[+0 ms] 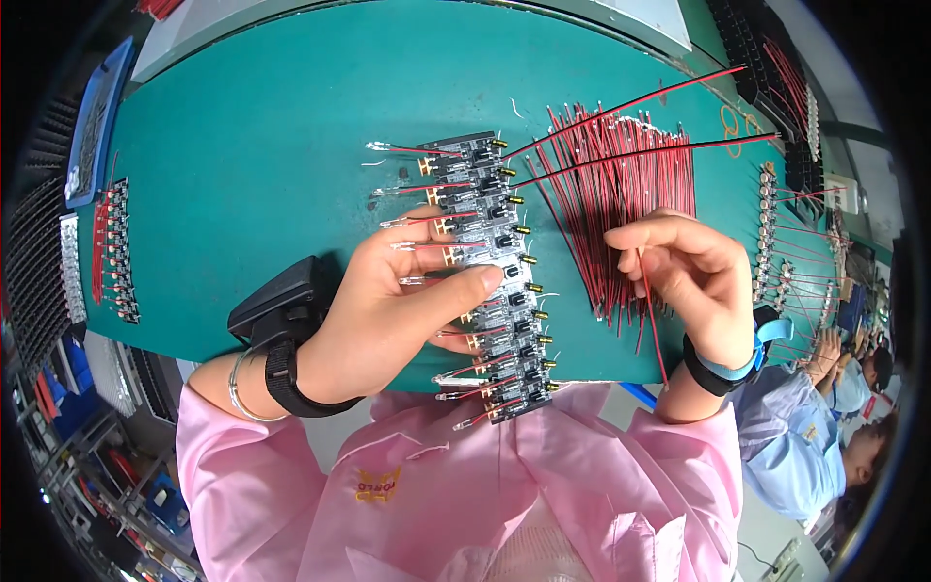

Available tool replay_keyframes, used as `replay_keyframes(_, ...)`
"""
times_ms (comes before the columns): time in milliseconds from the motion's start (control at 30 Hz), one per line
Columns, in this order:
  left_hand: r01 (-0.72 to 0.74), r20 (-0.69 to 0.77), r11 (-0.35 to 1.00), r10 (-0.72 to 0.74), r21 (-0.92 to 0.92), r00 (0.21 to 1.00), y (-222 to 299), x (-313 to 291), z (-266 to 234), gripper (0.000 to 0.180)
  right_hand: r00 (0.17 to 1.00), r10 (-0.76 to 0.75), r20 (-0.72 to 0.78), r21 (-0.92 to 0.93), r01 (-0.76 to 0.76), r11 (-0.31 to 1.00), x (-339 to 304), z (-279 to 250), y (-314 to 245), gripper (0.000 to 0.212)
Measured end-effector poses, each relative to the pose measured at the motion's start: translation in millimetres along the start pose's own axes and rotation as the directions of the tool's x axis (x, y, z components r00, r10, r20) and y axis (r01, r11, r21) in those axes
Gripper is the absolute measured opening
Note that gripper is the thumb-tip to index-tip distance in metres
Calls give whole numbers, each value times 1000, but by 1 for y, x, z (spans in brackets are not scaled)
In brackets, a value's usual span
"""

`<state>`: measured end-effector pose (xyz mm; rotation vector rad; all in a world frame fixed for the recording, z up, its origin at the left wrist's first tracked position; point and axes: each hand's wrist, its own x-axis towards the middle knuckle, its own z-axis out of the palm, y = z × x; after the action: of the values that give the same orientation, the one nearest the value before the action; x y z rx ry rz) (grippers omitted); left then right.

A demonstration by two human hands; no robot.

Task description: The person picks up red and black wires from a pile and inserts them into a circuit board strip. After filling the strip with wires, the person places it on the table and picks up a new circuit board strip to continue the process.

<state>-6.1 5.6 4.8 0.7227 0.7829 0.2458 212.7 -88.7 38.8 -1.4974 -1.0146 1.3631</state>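
Note:
My left hand (pixel 393 296) grips a long strip of small black circuit boards (pixel 506 315), thumb on top and fingers underneath. Short red leads with clear tips stick out along the strip's left side, and small yellow-and-black parts line its right side. From its far end, two long red-and-black wires (pixel 635 102) stretch to the right. In a pinch between thumb and forefinger, my right hand (pixel 706 281) holds a red wire (pixel 654 325) that hangs downward. Just behind that hand, a dense spread of red-and-black wires (pixel 626 160) lies on the green mat.
Another strip of small boards (pixel 118 252) rests at the far left, near a blue tray (pixel 95 136). Wired board strips (pixel 765 218) and yellow rubber bands (pixel 729 124) lie on the right. A person in a blue shirt (pixel 790 436) sits to my right. A black device (pixel 279 299) is by my left wrist.

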Motion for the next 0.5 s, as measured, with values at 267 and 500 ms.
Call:
replay_keyframes(267,-22,11,1000,22,2,1000,1,-1,1,28,991,-124,57,188,111,976,2,6,6,19)
replay_keyframes(500,-16,12,1000,16,15,1000,0,-2,0,27,986,-146,80,243,123,962,1,2,11,24)
